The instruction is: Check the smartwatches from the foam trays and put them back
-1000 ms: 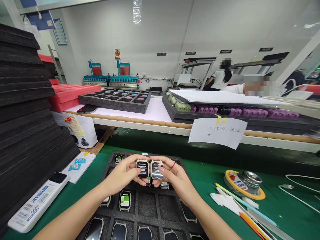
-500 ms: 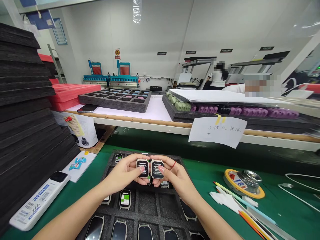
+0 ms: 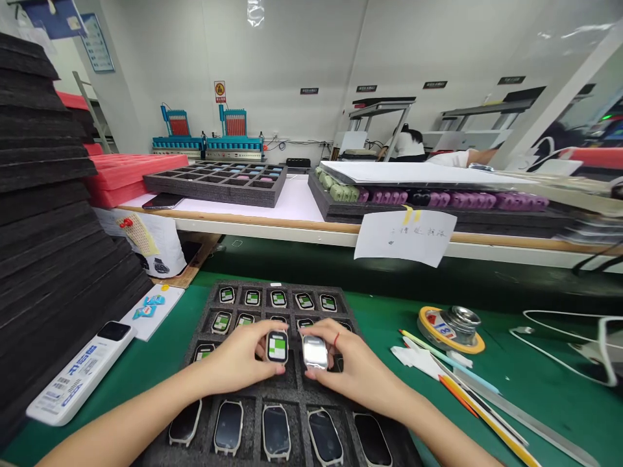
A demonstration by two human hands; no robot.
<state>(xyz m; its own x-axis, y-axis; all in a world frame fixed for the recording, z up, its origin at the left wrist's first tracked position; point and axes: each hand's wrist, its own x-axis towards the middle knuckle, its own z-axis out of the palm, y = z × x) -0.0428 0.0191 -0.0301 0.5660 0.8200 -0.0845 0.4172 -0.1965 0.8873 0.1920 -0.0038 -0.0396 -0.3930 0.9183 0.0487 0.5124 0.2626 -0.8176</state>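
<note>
My left hand [image 3: 247, 353] grips a smartwatch [image 3: 277, 346] by its edges; its screen shows green and white blocks. Beside it, my right hand [image 3: 348, 363] pinches a second watch [image 3: 315, 353], whose face is bright with glare. The two watches are apart, above the middle of a black foam tray [image 3: 253, 397]. Watches with green and white screens sit in the tray's far rows. Along the near row lie several dark-screened watches, one of them [image 3: 276, 431] just below my left hand. My hands hide part of the middle compartments.
Black foam sheets [image 3: 43, 175] are stacked at left, near a white boxy device [image 3: 82, 373]. Right of the tray lie a yellow tape roll [image 3: 428, 318], a metal-topped jar [image 3: 462, 321] and pens. A shelf [image 3: 302, 227] across the back holds foam trays. A person [image 3: 409, 146] is beyond it.
Both hands have moved slightly down and apart with their watches. The left screen went from text to green and white blocks; the right one now shows glare. The view has shifted.
</note>
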